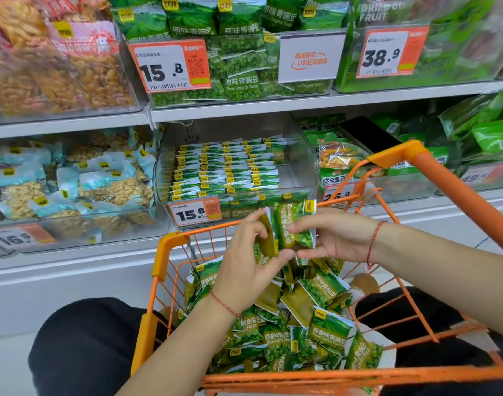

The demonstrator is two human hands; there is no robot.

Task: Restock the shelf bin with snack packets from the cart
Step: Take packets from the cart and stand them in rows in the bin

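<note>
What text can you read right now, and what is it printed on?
"15.8": price tag on the shelf bin.
"15.8": upper price tag.
"38.9": right price tag.
"Peas Original Taste": upper packets.
"Peas Garlic Flavor": cart packets.
"DRIED FRUIT": top-right box, partly cut off.
Barcodes and small print: too blurred.

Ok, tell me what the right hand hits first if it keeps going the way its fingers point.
The right hand points leftward at the held packets; beyond them, probably the left hand, though depth is unclear.
</note>
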